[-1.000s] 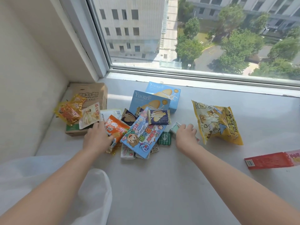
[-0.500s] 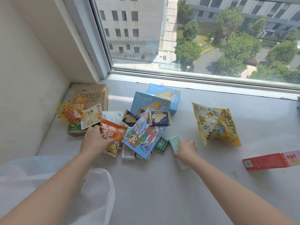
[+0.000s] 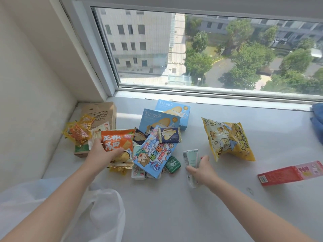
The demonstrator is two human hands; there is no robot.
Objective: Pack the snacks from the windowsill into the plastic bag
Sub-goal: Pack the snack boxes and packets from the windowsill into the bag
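Note:
A heap of snacks lies on the white windowsill [image 3: 174, 206]. My left hand [image 3: 101, 153] grips an orange snack packet [image 3: 117, 141] and holds it tilted up above the heap. My right hand [image 3: 201, 169] holds a pale green and white packet [image 3: 191, 157] just off the sill, right of the heap. A blue cartoon pack [image 3: 153, 154], two blue Yuogee boxes [image 3: 162, 119], a small dark cookie pack [image 3: 169, 135] and a green square sweet [image 3: 173, 164] remain in the heap. The translucent white plastic bag [image 3: 97, 212] lies at the near left, under my left forearm.
A yellow puffed snack bag [image 3: 227, 138] sits to the right of the heap. A red and pink box [image 3: 288, 172] lies at the far right. A brown cardboard box [image 3: 103, 114] with orange packets [image 3: 78, 131] stands in the left corner. Blue cloth [image 3: 317, 119] shows at the right edge.
My left hand has lifted the orange packet up from the heap. My right hand has picked up the pale green packet and drawn it toward me.

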